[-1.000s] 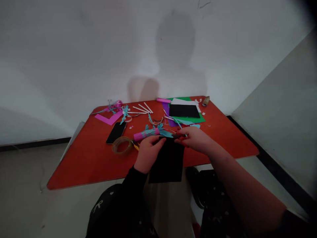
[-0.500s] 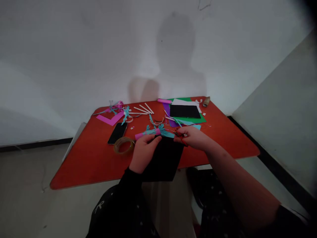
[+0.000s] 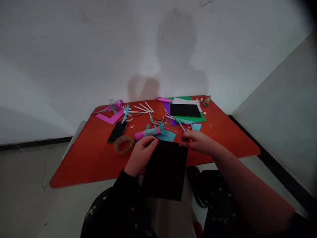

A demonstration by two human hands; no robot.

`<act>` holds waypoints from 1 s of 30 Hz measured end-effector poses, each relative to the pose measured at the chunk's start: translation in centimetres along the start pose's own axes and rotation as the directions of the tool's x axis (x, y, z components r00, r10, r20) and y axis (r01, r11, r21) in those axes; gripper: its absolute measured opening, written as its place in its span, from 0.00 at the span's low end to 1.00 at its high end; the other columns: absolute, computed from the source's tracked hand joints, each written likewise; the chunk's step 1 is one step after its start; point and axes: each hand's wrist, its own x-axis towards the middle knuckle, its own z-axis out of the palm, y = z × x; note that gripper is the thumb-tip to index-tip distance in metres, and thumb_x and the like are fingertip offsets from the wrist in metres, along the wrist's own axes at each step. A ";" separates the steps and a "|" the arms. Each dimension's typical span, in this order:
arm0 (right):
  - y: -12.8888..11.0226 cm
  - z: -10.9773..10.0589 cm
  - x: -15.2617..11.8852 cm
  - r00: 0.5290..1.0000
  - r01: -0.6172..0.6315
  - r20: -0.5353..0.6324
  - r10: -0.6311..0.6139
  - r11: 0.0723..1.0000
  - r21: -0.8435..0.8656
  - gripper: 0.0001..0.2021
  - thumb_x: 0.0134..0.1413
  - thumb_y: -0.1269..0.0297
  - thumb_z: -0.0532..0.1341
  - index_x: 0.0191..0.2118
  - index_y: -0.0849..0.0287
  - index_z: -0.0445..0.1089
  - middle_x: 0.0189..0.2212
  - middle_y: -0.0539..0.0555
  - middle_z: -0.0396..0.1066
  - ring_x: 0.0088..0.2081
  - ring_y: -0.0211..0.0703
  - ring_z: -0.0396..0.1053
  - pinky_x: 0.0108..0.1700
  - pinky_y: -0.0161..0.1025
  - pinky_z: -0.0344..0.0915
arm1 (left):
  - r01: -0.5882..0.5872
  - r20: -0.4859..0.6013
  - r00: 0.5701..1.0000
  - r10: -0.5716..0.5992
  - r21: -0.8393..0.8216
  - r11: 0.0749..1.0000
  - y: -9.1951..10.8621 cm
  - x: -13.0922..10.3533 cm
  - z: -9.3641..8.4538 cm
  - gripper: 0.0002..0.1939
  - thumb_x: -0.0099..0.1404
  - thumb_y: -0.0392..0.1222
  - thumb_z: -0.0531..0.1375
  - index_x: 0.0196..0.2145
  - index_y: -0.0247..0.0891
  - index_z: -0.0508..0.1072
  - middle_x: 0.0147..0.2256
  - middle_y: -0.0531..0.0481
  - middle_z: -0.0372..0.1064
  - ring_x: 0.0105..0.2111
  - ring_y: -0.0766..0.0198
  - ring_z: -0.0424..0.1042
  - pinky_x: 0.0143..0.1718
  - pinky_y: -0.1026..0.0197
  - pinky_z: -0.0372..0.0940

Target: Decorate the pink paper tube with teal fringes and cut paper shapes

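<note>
My left hand [image 3: 141, 154] pinches the top left corner of a black sheet of paper [image 3: 165, 170], which hangs over the table's front edge. In my right hand [image 3: 199, 142] are red-handled scissors [image 3: 189, 146], mostly covered by the fingers. That hand's fingertips are at the sheet's top right corner; whether they also grip it I cannot tell. Just beyond the sheet lie a pink paper roll with blue fringe [image 3: 148, 133] and a piece of light blue paper [image 3: 168, 136]. A roll of tape [image 3: 123, 144] rests beside my left hand.
On the red table [image 3: 89, 158] a phone [image 3: 117, 131] lies behind the tape. White sticks [image 3: 143, 108], a pink paper piece [image 3: 110, 118] and fringed scraps [image 3: 116, 105] are farther back. Stacked coloured sheets with a black one [image 3: 185, 110] and a cardboard tube [image 3: 207, 100] sit at back right.
The black sheet has swung lower and flatter to view, its upper edge now nearer me. My right hand has shifted slightly right with the scissors, uncovering more of the light blue paper.
</note>
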 end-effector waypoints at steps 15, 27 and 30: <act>2.1 -3.9 -2.0 0.995 -0.006 0.104 0.001 0.999 0.042 0.22 0.56 0.51 0.64 0.20 0.56 0.56 0.18 0.45 0.55 0.23 0.36 0.53 0.28 0.37 0.51 | 0.078 -0.190 0.975 -0.114 -0.186 0.979 0.0 0.6 -0.4 0.12 0.52 0.50 0.70 0.30 0.38 0.82 0.31 0.49 0.77 0.34 0.61 0.71 0.36 0.62 0.64; -1.3 -0.3 0.7 0.993 0.076 0.077 -0.087 0.988 0.131 0.11 0.52 0.54 0.66 0.34 0.57 0.77 0.31 0.51 0.73 0.34 0.44 0.69 0.35 0.38 0.63 | -0.186 0.179 0.972 0.150 0.203 0.962 1.9 1.9 0.9 0.13 0.63 0.48 0.62 0.25 0.39 0.78 0.28 0.50 0.75 0.33 0.58 0.72 0.37 0.60 0.65; -1.6 -0.2 1.0 0.996 0.053 0.064 -0.062 0.990 0.132 0.10 0.51 0.57 0.66 0.31 0.58 0.73 0.29 0.49 0.68 0.31 0.40 0.65 0.31 0.36 0.59 | -0.292 0.154 0.955 0.255 0.315 0.903 2.3 2.1 1.2 0.12 0.68 0.48 0.59 0.37 0.39 0.80 0.36 0.48 0.78 0.38 0.58 0.74 0.42 0.59 0.66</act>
